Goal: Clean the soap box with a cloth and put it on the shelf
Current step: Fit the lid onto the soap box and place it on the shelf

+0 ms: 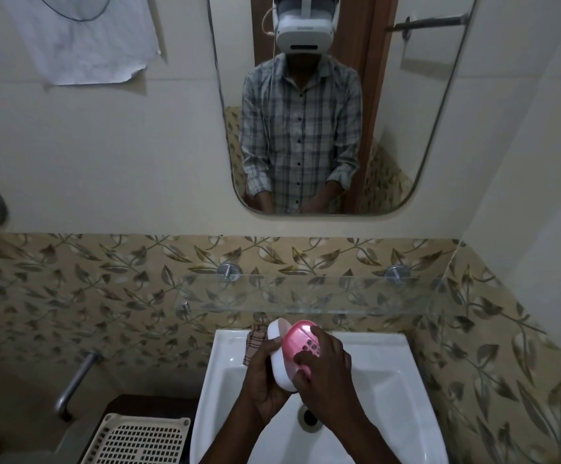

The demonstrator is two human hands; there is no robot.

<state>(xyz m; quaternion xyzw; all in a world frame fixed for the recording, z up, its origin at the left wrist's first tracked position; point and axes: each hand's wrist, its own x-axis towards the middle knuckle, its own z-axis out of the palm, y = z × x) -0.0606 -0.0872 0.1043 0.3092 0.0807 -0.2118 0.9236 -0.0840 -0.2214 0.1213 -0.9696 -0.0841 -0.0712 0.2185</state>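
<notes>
Above the white sink (386, 370) I hold the soap box in both hands. Its white outer case (276, 333) rests in my left hand (265, 386), which grips it from below and the left. My right hand (326, 373) grips the pink slotted inner tray (297, 339), tilted up out of the case. A checked cloth (254, 343) lies on the sink's back left rim, partly hidden behind the box. The glass shelf (306, 293) is fixed to the wall just above the sink and bears nothing.
A mirror (406, 128) hangs above the shelf and shows a person in a checked shirt. A cream plastic basket (135, 440) stands left of the sink, below a metal pipe (78, 380). The sink drain (309, 418) shows between my wrists.
</notes>
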